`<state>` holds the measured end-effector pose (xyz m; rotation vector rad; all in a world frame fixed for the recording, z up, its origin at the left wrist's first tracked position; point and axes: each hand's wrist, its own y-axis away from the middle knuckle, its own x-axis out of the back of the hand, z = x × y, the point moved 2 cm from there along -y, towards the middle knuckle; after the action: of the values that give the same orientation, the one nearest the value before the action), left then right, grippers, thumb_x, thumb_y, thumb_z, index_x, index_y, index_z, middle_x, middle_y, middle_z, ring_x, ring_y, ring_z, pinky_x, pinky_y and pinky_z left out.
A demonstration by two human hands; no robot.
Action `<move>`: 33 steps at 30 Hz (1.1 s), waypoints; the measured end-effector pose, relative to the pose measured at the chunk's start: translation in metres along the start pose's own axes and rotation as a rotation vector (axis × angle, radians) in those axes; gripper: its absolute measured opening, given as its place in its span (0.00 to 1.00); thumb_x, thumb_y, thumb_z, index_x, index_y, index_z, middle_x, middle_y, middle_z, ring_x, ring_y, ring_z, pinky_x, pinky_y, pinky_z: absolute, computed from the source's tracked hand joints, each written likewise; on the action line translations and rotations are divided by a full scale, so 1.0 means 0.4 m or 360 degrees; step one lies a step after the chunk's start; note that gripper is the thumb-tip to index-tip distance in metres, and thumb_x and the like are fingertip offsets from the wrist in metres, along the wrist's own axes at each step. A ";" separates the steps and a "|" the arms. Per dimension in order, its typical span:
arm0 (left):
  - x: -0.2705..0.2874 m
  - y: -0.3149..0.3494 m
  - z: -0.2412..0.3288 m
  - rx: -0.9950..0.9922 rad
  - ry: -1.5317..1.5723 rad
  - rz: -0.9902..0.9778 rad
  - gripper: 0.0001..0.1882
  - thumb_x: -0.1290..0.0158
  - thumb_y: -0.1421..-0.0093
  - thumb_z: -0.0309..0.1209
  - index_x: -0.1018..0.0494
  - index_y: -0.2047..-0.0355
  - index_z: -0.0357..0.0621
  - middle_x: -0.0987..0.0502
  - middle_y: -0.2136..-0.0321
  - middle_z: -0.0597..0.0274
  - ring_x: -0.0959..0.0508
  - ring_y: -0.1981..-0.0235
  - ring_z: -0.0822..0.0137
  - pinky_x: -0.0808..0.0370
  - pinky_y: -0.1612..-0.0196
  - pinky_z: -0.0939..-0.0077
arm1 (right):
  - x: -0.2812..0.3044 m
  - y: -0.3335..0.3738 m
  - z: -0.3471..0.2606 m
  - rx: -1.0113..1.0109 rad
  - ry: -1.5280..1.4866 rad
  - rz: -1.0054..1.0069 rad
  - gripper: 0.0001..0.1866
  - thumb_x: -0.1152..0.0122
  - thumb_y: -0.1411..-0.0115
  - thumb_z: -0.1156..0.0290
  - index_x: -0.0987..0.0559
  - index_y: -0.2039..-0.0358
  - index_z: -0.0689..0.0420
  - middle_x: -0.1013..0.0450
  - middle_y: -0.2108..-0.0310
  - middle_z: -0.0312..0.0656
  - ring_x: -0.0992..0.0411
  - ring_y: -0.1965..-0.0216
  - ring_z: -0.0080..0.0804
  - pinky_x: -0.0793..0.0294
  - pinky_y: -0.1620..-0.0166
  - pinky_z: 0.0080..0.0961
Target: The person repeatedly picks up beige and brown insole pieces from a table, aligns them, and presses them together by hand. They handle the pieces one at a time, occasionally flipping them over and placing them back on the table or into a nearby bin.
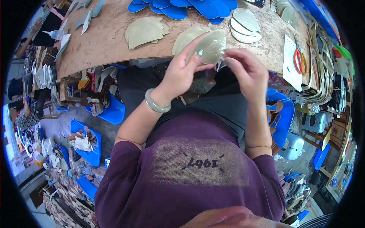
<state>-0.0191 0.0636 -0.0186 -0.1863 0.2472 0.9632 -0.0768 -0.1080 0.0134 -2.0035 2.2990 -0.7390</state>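
Observation:
My left hand (pixel 182 68) grips a thin, glossy, pale olive rounded shoe piece (pixel 212 46) and tilts it up over the table's front edge. At that piece's right edge, the thumb and fingers of my right hand (pixel 246 68) come together in a pinch. What lies between those fingertips is too small to make out. A fan of matching half-round pieces (pixel 145 32) lies to the left on the table. More pale pieces (pixel 185 37) sit just behind my left hand. Beyond my right hand is an overlapping stack of whitish rounded pieces (pixel 245 24).
Blue insoles (pixel 175 11) are heaped at the far middle of the wooden table (pixel 95 45). Scissors with red-orange handles (pixel 300 62) lie on white paper (pixel 289 70) at the right. Blue bins (pixel 279 114) and bundled straps (pixel 323 83) stand around my seat.

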 end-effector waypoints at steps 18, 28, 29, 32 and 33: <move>-0.052 0.058 0.034 -0.0406 -0.1117 -0.0127 0.33 0.54 0.40 0.17 0.47 0.35 0.44 0.30 0.48 0.46 0.22 0.58 0.56 0.25 0.54 0.71 | -0.054 0.014 -0.024 -0.0607 -0.0566 -0.0107 0.07 0.43 0.41 0.73 0.21 0.67 0.64 0.24 0.74 0.34 0.28 0.74 0.16 0.28 0.70 0.15; 0.006 0.026 -0.013 0.0256 0.0675 0.0082 0.16 0.56 0.32 0.33 0.31 0.50 0.34 0.24 0.59 0.59 0.22 0.59 0.71 0.23 0.54 0.72 | -0.065 0.018 0.046 -0.0164 -0.1343 -0.0102 0.07 0.45 0.46 0.73 0.26 0.68 0.62 0.26 0.71 0.39 0.26 0.71 0.25 0.25 0.66 0.21; 0.002 0.019 -0.013 0.0187 0.0681 0.0229 0.15 0.57 0.32 0.35 0.29 0.55 0.35 0.22 0.62 0.58 0.20 0.61 0.69 0.20 0.58 0.69 | -0.063 0.011 0.071 -0.0141 -0.1782 -0.0047 0.09 0.47 0.45 0.69 0.27 0.66 0.62 0.27 0.68 0.42 0.25 0.68 0.29 0.24 0.64 0.24; -0.017 0.021 0.003 0.0120 0.0504 0.0341 0.17 0.59 0.31 0.36 0.31 0.52 0.34 0.22 0.62 0.57 0.21 0.62 0.69 0.22 0.59 0.73 | -0.039 0.039 0.098 -0.0631 -0.1502 -0.0064 0.17 0.47 0.46 0.61 0.28 0.67 0.64 0.27 0.68 0.47 0.24 0.68 0.34 0.25 0.66 0.25; -0.015 0.028 0.004 0.0043 0.0143 0.0310 0.17 0.59 0.30 0.36 0.31 0.52 0.34 0.22 0.63 0.58 0.21 0.62 0.70 0.23 0.59 0.74 | -0.033 0.034 0.077 -0.0623 -0.1422 -0.0222 0.19 0.46 0.45 0.57 0.28 0.65 0.64 0.26 0.70 0.47 0.24 0.70 0.35 0.24 0.66 0.24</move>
<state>-0.0314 0.0653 -0.0159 -0.1832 0.3660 1.1454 -0.0779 -0.1052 -0.0225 -2.0145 1.8259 0.5763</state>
